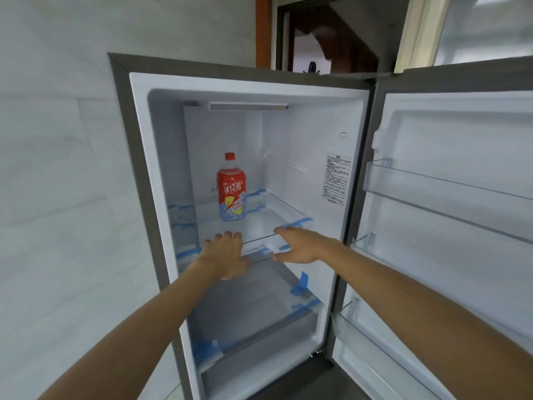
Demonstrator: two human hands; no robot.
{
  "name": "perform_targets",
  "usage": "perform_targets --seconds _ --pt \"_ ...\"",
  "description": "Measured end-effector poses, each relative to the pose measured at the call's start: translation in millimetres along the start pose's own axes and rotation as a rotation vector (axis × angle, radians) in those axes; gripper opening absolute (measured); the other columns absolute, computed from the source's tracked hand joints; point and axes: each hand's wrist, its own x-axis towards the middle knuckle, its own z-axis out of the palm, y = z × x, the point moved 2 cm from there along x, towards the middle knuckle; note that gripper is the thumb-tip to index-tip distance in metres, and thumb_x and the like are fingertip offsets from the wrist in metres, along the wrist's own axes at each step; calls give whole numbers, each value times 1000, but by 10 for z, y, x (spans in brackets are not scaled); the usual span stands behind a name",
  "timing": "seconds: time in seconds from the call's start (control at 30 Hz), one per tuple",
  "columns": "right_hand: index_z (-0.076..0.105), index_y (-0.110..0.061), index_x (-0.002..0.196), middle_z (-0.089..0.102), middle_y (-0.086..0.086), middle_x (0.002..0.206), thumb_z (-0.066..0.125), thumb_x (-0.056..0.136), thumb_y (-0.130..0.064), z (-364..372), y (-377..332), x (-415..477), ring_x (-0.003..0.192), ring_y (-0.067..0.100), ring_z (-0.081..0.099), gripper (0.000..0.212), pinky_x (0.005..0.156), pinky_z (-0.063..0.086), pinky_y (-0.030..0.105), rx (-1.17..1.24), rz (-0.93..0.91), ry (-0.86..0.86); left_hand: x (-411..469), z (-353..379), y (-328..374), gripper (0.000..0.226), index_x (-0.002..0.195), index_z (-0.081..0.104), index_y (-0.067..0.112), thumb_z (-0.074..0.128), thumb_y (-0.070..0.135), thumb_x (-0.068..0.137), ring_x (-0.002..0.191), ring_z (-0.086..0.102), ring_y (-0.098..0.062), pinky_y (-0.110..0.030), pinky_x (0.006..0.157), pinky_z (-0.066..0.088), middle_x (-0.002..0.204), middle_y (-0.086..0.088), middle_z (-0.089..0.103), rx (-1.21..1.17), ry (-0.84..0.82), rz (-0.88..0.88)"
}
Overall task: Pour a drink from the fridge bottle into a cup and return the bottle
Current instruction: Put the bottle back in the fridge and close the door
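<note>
A plastic bottle (231, 189) with a red cap and a red-and-blue label stands upright on the upper glass shelf (259, 223) of the open fridge (161, 157). Both arms reach into the fridge. My left hand (226, 254) is just below and in front of the bottle, at the shelf's front edge, with its fingers relaxed and holding nothing. My right hand (300, 245) is to the right of the bottle, at the shelf's front edge, fingers stretched out and holding nothing. Neither hand touches the bottle. No cup is in view.
The fridge door (450, 197) stands open on the right, with clear bins on its inside. Blue tape strips (300, 287) hold the shelves and the drawer below. A pale tiled wall (57, 168) is on the left. A dark doorway (331, 41) shows behind the fridge.
</note>
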Motion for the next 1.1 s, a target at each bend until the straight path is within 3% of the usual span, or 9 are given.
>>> perform_targets --seconds 0.37,0.6,0.73,0.93,1.1 --pt "22 -19 153 37 10 153 58 91 -56 44 88 -720 134 31 44 81 105 43 46 -31 17 -1 -528 -21 307 65 145 34 8 47 48 95 128 47 -36 -48 104 42 142 -17 47 -68 -20 22" --pt "22 -15 153 36 9 155 58 91 -54 177 185 -1279 135 29 43 82 106 42 45 18 -17 -13 -1021 -14 633 60 139 38 7 45 48 95 122 51 -36 -48 101 44 136 -17 49 -57 -20 -42" --pt "27 -18 150 47 12 143 61 89 -55 291 253 -1529 126 29 50 79 102 45 47 94 -31 12 -1388 79 813 57 135 42 7 47 47 94 124 50 -38 -48 101 43 135 -18 50 -96 -15 -100" --pt "22 -20 153 48 11 139 60 89 -56 407 194 -1865 122 27 51 82 101 44 44 145 -82 17 -1943 160 928 55 131 42 7 47 47 94 123 51 -38 -48 102 44 135 -18 49 -95 -59 -168" --pt "20 -18 154 41 9 149 61 89 -55 460 43 -2076 130 27 46 85 103 42 44 139 -129 1 -2246 45 976 57 132 43 6 46 48 94 123 51 -37 -47 99 44 135 -18 49 -76 -59 -199"
